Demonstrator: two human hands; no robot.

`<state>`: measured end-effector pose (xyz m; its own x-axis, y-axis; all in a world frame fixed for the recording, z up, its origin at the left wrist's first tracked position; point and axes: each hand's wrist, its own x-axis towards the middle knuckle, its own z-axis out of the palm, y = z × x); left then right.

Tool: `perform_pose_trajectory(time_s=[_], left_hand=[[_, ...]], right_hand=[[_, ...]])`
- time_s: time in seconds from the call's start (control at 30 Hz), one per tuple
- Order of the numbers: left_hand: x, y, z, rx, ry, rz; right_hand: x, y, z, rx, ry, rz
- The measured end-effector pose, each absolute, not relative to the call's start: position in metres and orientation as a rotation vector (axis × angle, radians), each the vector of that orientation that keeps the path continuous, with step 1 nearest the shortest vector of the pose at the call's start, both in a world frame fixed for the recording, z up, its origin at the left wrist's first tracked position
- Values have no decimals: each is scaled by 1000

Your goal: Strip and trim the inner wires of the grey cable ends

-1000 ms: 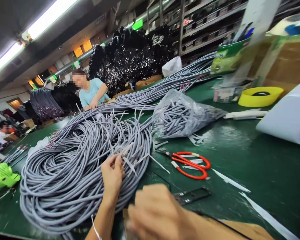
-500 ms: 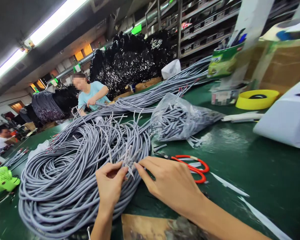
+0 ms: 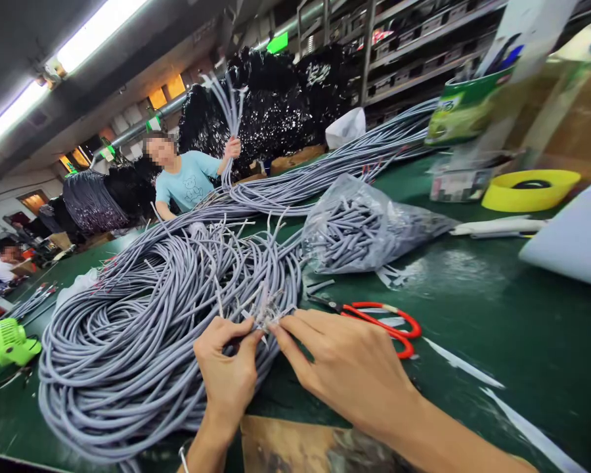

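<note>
A large coil of grey cables (image 3: 108,341) lies in front of me, with many loose ends pointing up. At its right side my left hand (image 3: 229,368) pinches a cable end between thumb and forefinger. My right hand (image 3: 347,351) closes thumb and fingertips at the same spot, almost touching the left fingertips. Around the fingertips the frayed, whitish cable ends (image 3: 266,307) bunch together; which strand each hand grips is partly hidden. Just beyond my right hand rest red-handled scissors (image 3: 408,322).
A clear plastic bag of short grey cable pieces (image 3: 347,230) lies behind the scissors. White strips (image 3: 460,362) are scattered at right. A yellow dish (image 3: 532,200), a green fan (image 3: 12,341) and a brown board (image 3: 285,443) surround the work. Opposite, a co-worker (image 3: 187,177) raises cables.
Both my hands stay at the cable ends, and the right fingertips have come closer to the left. The co-worker has lifted a bundle of cables upright. The view has shifted slightly.
</note>
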<state>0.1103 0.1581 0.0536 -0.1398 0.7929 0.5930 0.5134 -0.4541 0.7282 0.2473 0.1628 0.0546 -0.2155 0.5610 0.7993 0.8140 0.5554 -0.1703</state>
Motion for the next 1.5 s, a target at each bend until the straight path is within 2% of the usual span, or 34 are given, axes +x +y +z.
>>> perform_pose_trajectory(time_s=[0.57, 0.63, 0.77, 0.83, 1.03, 1.27, 1.5], left_hand=[[111, 158, 52, 1909, 1516, 1609], [111, 159, 53, 1858, 1513, 1579], [112, 160, 54, 1668, 1473, 1490], [112, 160, 55, 1636, 1466, 1475], [111, 158, 53, 1649, 1447, 1499], [113, 156, 49, 2009, 1491, 1671], [113, 155, 51, 2040, 1517, 1657]], right_hand=[[249, 162, 54, -1113, -1941, -344], [248, 165, 53, -1111, -1943, -259], [244, 172, 49, -1111, -1901, 127], [241, 171, 47, -1092, -1852, 184], [234, 161, 41, -909, -1825, -163], [233, 172, 45, -1022, -1727, 149], [229, 163, 41, -822, -1809, -196]])
